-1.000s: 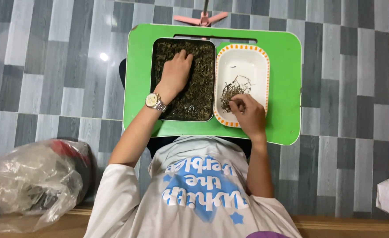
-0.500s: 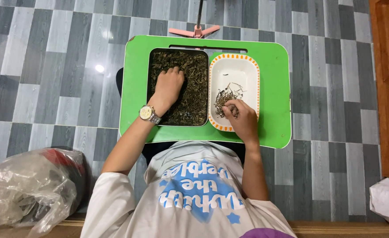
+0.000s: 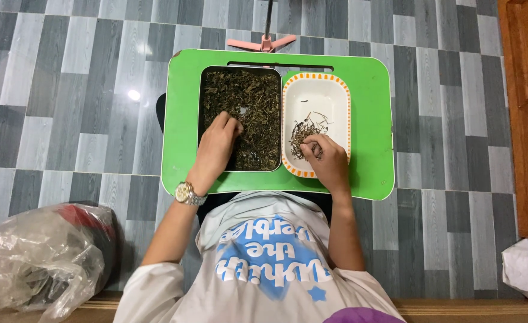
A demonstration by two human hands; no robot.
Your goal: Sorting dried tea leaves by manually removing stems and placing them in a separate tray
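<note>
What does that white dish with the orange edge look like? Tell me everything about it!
The white dish is a rounded rectangle with an orange rim dotted in white, and it looks like plastic or melamine. It lies flat on the green tray table, pressed right beside the dark tray of dried leaves. Inside it, a small pile of thin brownish stems sits toward the near end; the far end is bare. The right hand rests over its near edge, fingertips in the stems.

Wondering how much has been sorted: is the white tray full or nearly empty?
Nearly empty: the white tray holds only a small pile of stems; most of its bottom shows bare.
</note>
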